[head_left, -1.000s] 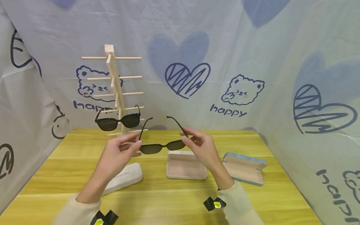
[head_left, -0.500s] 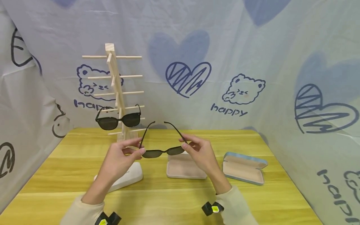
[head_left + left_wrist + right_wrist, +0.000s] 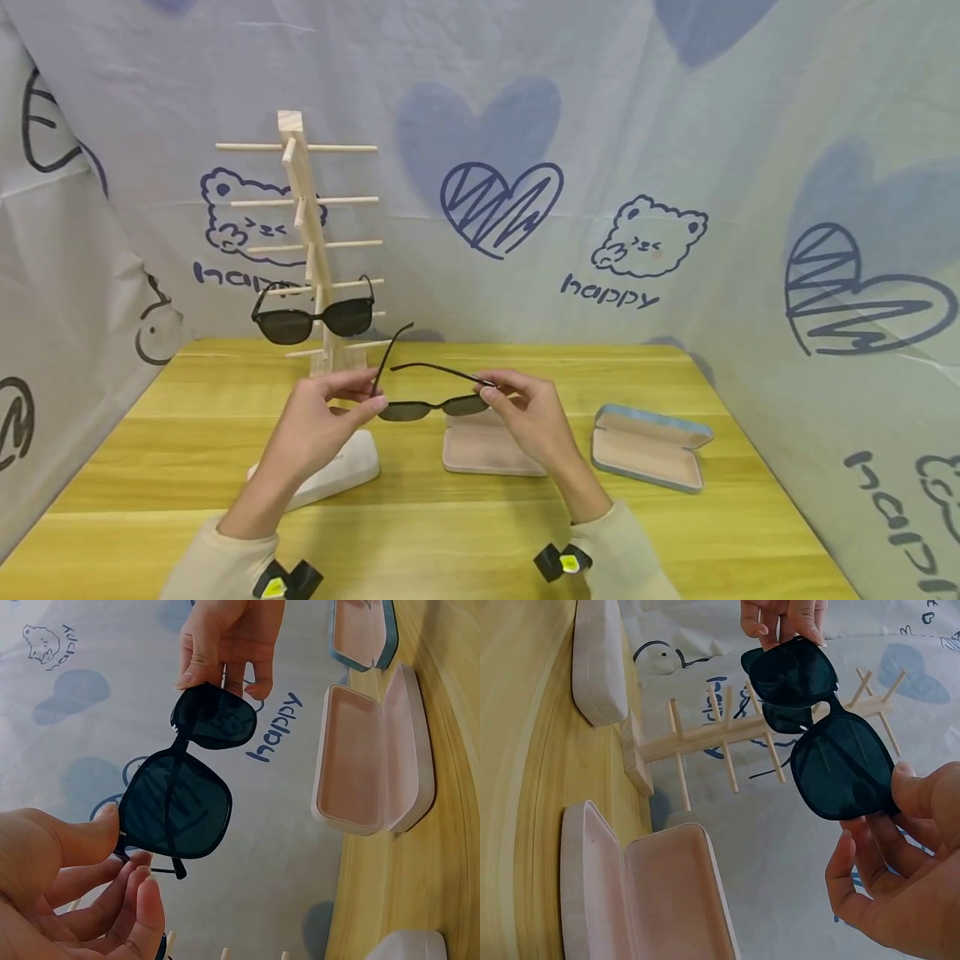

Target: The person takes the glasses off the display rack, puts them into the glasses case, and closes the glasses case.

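Observation:
Both hands hold one pair of dark sunglasses [image 3: 406, 411] above the table, lenses toward the person. My left hand [image 3: 318, 425] pinches the left end of the frame between thumb and fingers, and the temple on that side points up and away. At the other end my right hand [image 3: 528, 417] pinches the hinge area; the right temple is folded partway in across the back of the lenses. In the right wrist view, thumb and fingers grip the lens corner of the sunglasses [image 3: 844, 765]. Behind the lenses stands an open pink-lined case [image 3: 491, 450], partly hidden by the right hand.
A wooden peg rack [image 3: 311, 217] at the back left bears another pair of sunglasses [image 3: 348, 318]. A closed white case [image 3: 348, 467] lies beside the left forearm. At the right is an open blue case [image 3: 648, 454]. Printed cloth [image 3: 480, 292] hangs behind the table.
The sunglasses have come down slightly in both hands. Their right temple has swung inward from open to partly folded, while the left temple stays out.

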Demonstrator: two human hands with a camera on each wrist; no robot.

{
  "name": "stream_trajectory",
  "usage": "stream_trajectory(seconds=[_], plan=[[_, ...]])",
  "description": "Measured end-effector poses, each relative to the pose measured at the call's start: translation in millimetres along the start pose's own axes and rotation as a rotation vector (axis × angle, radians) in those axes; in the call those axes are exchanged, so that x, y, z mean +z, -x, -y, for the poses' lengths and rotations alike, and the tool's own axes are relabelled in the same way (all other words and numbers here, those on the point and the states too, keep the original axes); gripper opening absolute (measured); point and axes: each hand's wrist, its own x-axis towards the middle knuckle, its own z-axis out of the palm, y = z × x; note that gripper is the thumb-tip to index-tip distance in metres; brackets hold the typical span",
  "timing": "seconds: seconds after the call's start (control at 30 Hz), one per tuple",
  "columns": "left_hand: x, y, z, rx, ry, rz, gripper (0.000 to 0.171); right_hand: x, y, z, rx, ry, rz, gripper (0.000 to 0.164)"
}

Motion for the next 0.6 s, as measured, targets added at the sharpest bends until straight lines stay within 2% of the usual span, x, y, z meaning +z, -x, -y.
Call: stream_trajectory(seconds=[0.27,0.6], plan=[[5.7,-1.9,2.6,0.02,-0.008,0.002,0.041,-1,1,-3,0.018,0.064,-0.006,0.02],[10.3,-4.3,7.8,0.021,-0.022,0.008,0.04,-2,2,-12,-0.004,0.116,0.011,0.018]])
